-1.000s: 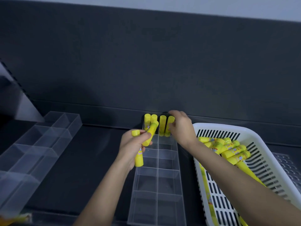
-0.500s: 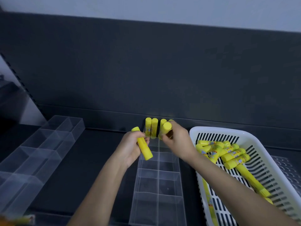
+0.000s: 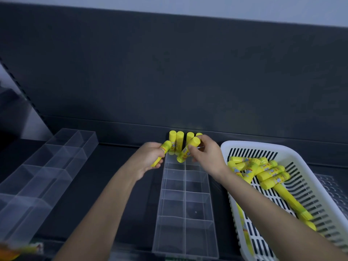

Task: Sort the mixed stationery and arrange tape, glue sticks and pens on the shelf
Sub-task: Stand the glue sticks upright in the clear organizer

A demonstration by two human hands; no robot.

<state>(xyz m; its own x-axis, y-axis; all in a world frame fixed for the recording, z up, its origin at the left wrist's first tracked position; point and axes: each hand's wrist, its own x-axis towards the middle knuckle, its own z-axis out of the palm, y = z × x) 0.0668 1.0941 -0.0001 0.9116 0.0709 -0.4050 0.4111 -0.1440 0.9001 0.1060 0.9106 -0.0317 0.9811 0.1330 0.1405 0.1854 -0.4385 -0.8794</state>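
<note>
Left hand [image 3: 150, 159] and right hand [image 3: 205, 155] each grasp one yellow capped glue stick [image 3: 188, 149] over the clear divided tray [image 3: 185, 204].

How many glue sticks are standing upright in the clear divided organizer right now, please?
4 visible: two side by side in the back-left compartment, two in the back-right, partly behind the right hand. More may be hidden behind it.
</note>
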